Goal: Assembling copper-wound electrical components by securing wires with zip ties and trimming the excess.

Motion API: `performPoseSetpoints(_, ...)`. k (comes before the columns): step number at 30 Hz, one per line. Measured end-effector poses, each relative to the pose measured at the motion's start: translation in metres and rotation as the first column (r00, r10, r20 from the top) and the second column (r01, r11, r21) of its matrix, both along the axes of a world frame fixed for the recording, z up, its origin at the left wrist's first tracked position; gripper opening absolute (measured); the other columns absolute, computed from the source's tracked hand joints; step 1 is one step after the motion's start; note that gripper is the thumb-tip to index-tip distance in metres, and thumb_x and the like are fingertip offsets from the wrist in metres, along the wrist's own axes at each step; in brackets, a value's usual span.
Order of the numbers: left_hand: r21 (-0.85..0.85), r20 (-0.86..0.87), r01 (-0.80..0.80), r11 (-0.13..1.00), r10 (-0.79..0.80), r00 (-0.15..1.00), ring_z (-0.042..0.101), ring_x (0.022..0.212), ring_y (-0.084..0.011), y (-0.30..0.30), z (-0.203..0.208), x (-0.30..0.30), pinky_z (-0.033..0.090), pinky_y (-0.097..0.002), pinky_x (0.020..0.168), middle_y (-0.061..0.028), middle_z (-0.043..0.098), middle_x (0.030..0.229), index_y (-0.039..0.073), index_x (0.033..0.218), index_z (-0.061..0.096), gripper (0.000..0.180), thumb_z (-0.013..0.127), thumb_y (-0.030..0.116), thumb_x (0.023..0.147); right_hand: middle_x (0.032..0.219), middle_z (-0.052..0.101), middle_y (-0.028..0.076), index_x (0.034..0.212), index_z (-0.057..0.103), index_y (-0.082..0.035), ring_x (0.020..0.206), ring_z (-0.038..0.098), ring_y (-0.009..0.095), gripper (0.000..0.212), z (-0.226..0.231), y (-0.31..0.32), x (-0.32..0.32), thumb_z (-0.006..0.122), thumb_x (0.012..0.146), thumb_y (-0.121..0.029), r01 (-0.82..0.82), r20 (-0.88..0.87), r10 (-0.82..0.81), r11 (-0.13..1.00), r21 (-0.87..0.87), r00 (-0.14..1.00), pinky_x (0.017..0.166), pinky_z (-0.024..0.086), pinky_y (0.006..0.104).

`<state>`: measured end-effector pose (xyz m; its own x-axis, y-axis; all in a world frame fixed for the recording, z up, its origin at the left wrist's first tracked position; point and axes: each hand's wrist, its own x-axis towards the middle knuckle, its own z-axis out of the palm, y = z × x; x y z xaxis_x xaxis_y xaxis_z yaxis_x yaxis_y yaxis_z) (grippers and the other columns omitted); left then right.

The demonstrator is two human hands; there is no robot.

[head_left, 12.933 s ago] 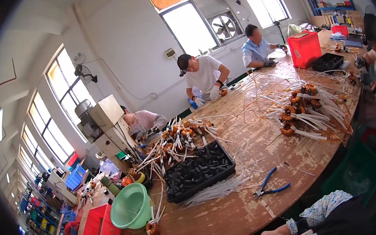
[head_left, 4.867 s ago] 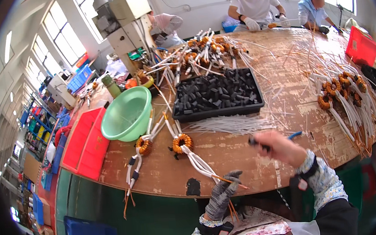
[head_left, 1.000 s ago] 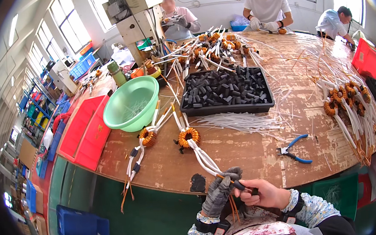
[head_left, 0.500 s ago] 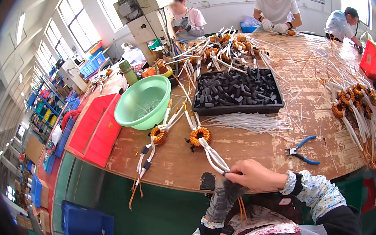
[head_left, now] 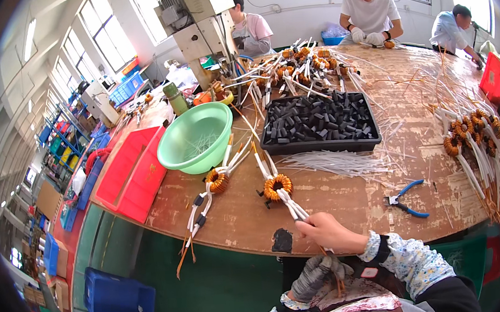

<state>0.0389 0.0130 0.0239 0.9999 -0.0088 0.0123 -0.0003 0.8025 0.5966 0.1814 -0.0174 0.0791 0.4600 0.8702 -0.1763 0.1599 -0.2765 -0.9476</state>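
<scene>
Bare right hand (head_left: 334,232) pinches the white-sleeved leads of the wound coil (head_left: 277,186) lying up-left on the table (head_left: 349,198), leads trailing toward it; gloved left hand (head_left: 318,272) below, curled, contents unclear.

The worktop (head_left: 349,198) is worn, matt wood, scuffed pale in patches. The coil (head_left: 277,187) is wound in glossy coppery wire, its leads (head_left: 293,208) sleeved in smooth white tubing. The left hand (head_left: 317,275) wears a grey knitted cloth glove; the right hand (head_left: 333,233) is bare. The green bowl (head_left: 196,138) is smooth, shiny plastic, the pliers (head_left: 407,199) have blue plastic grips, and the black tray (head_left: 318,125) looks matt
</scene>
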Motion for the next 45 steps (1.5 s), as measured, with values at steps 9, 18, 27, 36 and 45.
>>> performPoseSetpoints(9,0.177,-0.085,-0.075,0.981,0.091,0.992,0.057,0.088,-0.0246,-0.005,0.022,-0.003,0.046,-0.0380,0.081,-0.0142,0.059,0.094,0.001,0.102,0.053,0.022,0.050,0.020,0.091,0.057,0.057,0.017,0.065,0.063,0.001,0.057,0.059,0.026,0.049,-0.005,0.017,0.030,0.052,0.086,-0.041,0.132,0.060,-0.135,0.990,0.049,0.989,0.055,0.044,0.0351)
performPoseSetpoints(18,0.209,-0.244,-0.104,0.972,0.155,0.957,0.047,0.053,-0.0038,0.004,0.014,0.010,0.031,-0.0143,0.041,-0.0027,0.058,0.091,0.006,0.129,0.040,0.048,0.049,0.033,0.091,0.073,0.062,0.016,0.087,0.064,0.000,0.063,0.059,0.028,0.023,-0.002,-0.108,0.023,0.061,0.079,-0.021,-0.144,0.297,0.181,0.979,-0.142,0.938,0.059,0.045,0.0354)
performPoseSetpoints(27,0.248,-0.264,-0.092,0.964,0.159,0.951,0.048,0.050,-0.0053,0.000,0.012,0.027,0.031,-0.0156,0.039,-0.0039,0.060,0.076,0.005,0.107,0.056,0.027,0.049,0.026,0.092,0.084,0.061,0.002,0.096,0.060,0.001,0.081,0.054,0.010,0.020,0.000,-0.165,-0.008,0.059,0.086,-0.016,0.080,-0.208,-0.103,0.990,-0.116,0.973,0.075,0.044,0.0241)
performPoseSetpoints(36,0.277,-0.255,-0.119,0.953,0.192,0.948,0.049,0.049,-0.0054,-0.002,0.013,0.029,0.031,-0.0158,0.038,-0.0047,0.061,0.078,0.005,0.107,0.057,0.026,0.052,0.025,0.091,0.107,0.054,0.009,0.118,0.043,0.003,0.099,0.053,0.014,0.030,-0.012,-0.166,-0.021,0.048,0.089,0.000,0.181,-0.610,-0.061,0.974,0.136,0.790,0.087,0.045,0.0252)
performPoseSetpoints(45,0.292,-0.252,-0.106,0.951,0.184,0.950,0.047,0.047,-0.0049,0.000,0.009,0.028,0.030,-0.0159,0.038,-0.0037,0.060,0.075,0.005,0.107,0.057,0.028,0.052,0.026,0.090,0.106,0.056,0.010,0.115,0.044,0.003,0.098,0.056,0.015,0.026,-0.008,-0.167,-0.021,0.049,0.090,-0.004,0.329,-0.747,-0.172,0.942,0.065,0.642,0.088,0.046,0.0285)
